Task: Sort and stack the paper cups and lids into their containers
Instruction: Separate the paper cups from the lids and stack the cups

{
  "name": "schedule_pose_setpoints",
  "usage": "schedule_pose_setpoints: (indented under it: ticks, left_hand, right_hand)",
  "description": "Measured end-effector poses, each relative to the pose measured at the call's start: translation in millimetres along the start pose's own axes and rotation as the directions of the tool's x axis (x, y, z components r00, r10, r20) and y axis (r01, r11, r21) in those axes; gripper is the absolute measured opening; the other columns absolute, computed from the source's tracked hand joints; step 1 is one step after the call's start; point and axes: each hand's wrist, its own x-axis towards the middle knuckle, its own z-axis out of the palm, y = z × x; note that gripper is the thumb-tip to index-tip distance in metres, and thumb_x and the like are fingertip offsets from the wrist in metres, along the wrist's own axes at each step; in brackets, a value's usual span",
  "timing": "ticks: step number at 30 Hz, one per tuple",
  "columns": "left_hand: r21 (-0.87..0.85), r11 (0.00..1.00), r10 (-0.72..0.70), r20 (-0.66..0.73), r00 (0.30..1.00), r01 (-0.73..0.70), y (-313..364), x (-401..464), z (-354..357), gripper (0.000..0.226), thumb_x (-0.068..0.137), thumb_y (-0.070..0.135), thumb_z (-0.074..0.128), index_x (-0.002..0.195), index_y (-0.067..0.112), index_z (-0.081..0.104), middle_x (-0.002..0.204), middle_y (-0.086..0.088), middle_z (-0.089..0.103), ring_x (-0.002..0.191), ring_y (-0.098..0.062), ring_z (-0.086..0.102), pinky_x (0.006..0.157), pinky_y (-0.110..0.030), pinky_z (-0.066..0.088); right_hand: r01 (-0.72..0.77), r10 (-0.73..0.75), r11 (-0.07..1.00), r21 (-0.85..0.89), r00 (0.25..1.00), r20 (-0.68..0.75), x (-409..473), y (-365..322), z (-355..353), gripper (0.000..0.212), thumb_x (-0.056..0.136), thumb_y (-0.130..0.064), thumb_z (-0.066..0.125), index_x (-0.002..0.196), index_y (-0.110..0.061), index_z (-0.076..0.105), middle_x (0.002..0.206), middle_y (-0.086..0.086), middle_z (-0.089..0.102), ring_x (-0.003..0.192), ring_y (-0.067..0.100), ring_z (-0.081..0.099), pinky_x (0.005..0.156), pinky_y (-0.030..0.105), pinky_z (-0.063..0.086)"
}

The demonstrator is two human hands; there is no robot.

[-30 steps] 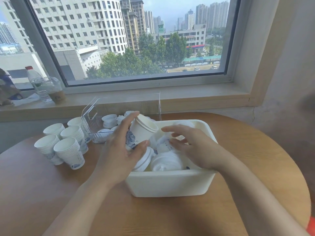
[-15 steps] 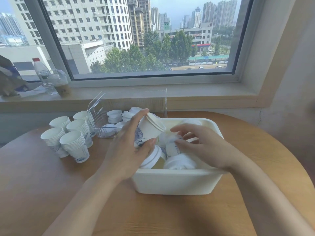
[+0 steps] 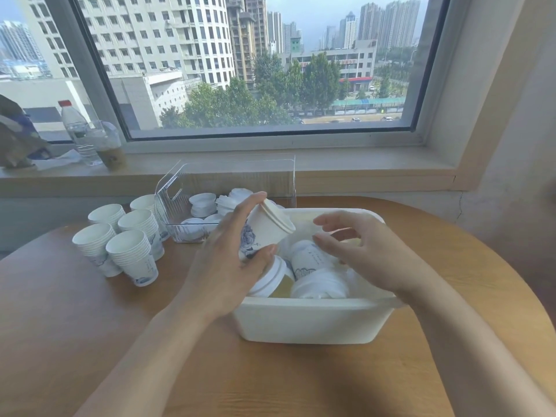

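Above the white bin (image 3: 313, 320), left hand (image 3: 228, 266) gripping tilted lidded blue-printed paper cup (image 3: 264, 230), right hand (image 3: 370, 254) loosely open

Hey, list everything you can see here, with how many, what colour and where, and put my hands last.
Round wooden table: one, light brown, below the window.
White plastic tub: one, centre of the table, holding lidded cups.
Lidded white paper cup with blue print: one, tilted, held above the tub.
Lidded cups in the tub: at least three, white, lying on their sides.
Stacks of white paper cups: five, table left.
Clear plastic bin: one, behind the tub, holding white lids.
Clear water bottle with red cap: one, on the windowsill, left.
Clear plastic drink cup: one, brownish drink, beside the bottle.
Left hand: grips the tilted cup.
Right hand: over the tub, fingers loosely curled, holding nothing.
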Motion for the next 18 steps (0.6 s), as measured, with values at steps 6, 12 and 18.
schedule_pose_setpoints:
  ticks: [6,12,18]
  left_hand:
    - [0.007,1.0,-0.01,-0.003,1.0,0.01,-0.2,0.0,0.7,0.076,0.094,0.037,0.074,0.147,0.068,0.028,0.141,0.02,0.056,0.128,-0.012,0.056,0.107,-0.05,0.049]
    - [0.015,1.0,-0.007,-0.005,1.0,0.008,-1.2,-1.7,1.3,0.077,0.094,0.04,0.073,0.148,0.069,0.027,0.14,0.024,0.054,0.127,-0.01,0.056,0.105,-0.047,0.051]
    - [0.023,1.0,-0.001,-0.009,1.0,0.001,-2.0,-2.3,1.5,0.077,0.094,0.039,0.074,0.148,0.069,0.027,0.139,0.023,0.054,0.127,-0.011,0.055,0.105,-0.047,0.05]
  right_hand:
    - [-0.01,0.027,0.988,-0.155,0.994,0.109,0.0,0.3,3.2,0.037,0.093,-0.063,0.062,0.124,-0.041,0.067,0.12,-0.026,0.064,0.107,-0.014,0.058,0.089,0.02,0.047]
    - [0.013,0.02,0.987,-0.162,0.979,0.204,1.3,1.5,5.1,0.05,0.1,-0.05,0.061,0.148,-0.046,0.05,0.135,-0.026,0.058,0.111,-0.013,0.056,0.092,0.014,0.046]
    - [0.019,-0.011,0.998,-0.068,0.994,0.108,1.1,4.9,2.5,0.033,0.097,-0.045,0.068,0.129,-0.043,0.065,0.108,-0.018,0.065,0.097,-0.003,0.061,0.081,0.01,0.046]
